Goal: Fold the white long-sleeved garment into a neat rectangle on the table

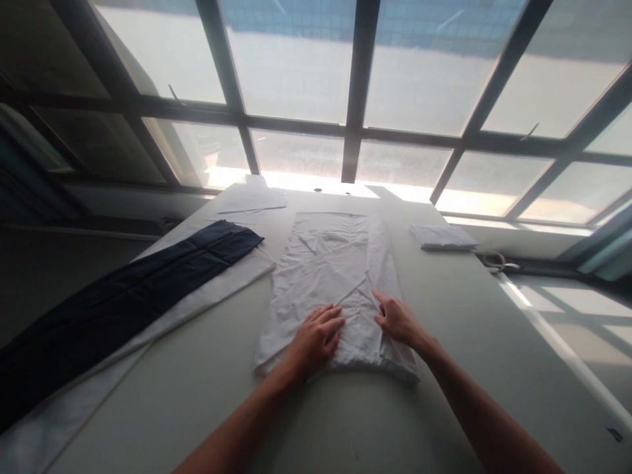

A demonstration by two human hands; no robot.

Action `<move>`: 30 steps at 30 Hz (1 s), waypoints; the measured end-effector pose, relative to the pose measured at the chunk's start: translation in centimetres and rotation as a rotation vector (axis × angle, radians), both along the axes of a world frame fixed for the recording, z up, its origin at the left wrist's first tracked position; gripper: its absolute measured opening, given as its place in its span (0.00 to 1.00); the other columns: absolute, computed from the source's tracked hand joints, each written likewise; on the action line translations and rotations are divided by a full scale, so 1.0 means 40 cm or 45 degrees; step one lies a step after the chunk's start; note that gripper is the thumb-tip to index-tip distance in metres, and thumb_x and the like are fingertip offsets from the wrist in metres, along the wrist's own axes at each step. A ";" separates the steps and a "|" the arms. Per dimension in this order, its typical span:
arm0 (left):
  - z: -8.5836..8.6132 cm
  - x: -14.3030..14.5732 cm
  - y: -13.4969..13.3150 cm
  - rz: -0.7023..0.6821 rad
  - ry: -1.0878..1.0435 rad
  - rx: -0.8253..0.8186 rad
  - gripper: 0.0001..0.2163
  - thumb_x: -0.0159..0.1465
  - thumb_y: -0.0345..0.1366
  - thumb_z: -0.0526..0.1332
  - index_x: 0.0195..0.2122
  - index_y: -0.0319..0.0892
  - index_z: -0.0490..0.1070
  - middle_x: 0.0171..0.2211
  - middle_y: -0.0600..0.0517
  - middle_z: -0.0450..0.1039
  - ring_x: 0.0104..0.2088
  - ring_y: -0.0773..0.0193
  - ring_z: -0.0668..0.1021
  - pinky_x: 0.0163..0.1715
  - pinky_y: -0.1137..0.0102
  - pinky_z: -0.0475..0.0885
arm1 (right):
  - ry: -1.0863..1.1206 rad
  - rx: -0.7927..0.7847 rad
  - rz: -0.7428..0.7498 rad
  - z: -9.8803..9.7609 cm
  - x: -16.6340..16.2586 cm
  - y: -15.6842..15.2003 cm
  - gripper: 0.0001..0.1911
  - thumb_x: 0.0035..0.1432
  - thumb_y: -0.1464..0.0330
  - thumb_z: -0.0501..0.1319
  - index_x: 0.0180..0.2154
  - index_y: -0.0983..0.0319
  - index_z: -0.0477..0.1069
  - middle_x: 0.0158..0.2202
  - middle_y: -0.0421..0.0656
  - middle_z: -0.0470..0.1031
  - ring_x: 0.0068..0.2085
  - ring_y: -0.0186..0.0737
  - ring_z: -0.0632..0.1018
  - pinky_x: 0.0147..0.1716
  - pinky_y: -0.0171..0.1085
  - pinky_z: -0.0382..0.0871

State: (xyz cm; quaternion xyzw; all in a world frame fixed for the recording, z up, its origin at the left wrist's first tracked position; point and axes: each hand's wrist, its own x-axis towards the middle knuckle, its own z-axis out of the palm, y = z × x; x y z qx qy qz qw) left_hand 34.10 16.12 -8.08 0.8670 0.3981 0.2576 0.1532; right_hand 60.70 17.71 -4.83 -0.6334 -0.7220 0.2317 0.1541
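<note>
A folded white garment, which looks like a shirt (320, 263), lies flat on the white table (207, 368) in front of me. Layers cross it diagonally, and small creases run down its middle. My left hand (318, 336) rests palm down on its lower middle, fingers stretched and a little apart. On the garment's right side is my right hand (397, 319), its index finger extended with the tip touching the cloth. The other fingers of that hand are curled, and no cloth shows gripped between them. The garment's underside is hidden.
Long dark navy cloth (133, 289) lies over white cloth (217, 286) on the left. White sheets (257, 197) lie at the far left, a folded white bundle (443, 237) at the far right. Beyond the right edge sits a coiled cable (496, 261). Windows (301, 72) stand behind.
</note>
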 end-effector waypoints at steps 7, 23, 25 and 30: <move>0.006 0.001 0.003 -0.005 0.028 0.005 0.17 0.67 0.28 0.62 0.55 0.46 0.79 0.63 0.47 0.73 0.66 0.49 0.72 0.67 0.49 0.67 | 0.101 0.073 -0.089 0.006 0.004 -0.008 0.38 0.56 0.71 0.57 0.69 0.66 0.65 0.26 0.37 0.71 0.30 0.37 0.69 0.32 0.33 0.59; 0.010 0.003 0.001 0.007 0.012 0.002 0.17 0.68 0.29 0.61 0.56 0.47 0.79 0.63 0.48 0.74 0.66 0.49 0.72 0.66 0.50 0.68 | -0.250 0.045 -0.605 -0.046 0.317 -0.106 0.38 0.60 0.63 0.57 0.69 0.69 0.63 0.38 0.53 0.82 0.39 0.52 0.81 0.38 0.41 0.70; 0.013 0.004 0.001 0.006 0.016 -0.006 0.17 0.68 0.29 0.61 0.56 0.47 0.79 0.63 0.48 0.74 0.66 0.49 0.72 0.66 0.49 0.68 | -0.420 0.066 -0.640 -0.042 0.321 -0.105 0.35 0.63 0.60 0.57 0.68 0.68 0.65 0.47 0.60 0.81 0.46 0.58 0.81 0.44 0.46 0.72; 0.013 0.002 0.002 0.011 0.019 -0.012 0.18 0.67 0.29 0.62 0.56 0.47 0.79 0.63 0.48 0.73 0.66 0.49 0.71 0.66 0.49 0.68 | -0.474 0.293 -0.542 -0.010 0.280 -0.056 0.30 0.68 0.62 0.51 0.63 0.72 0.69 0.56 0.64 0.75 0.57 0.61 0.76 0.56 0.51 0.70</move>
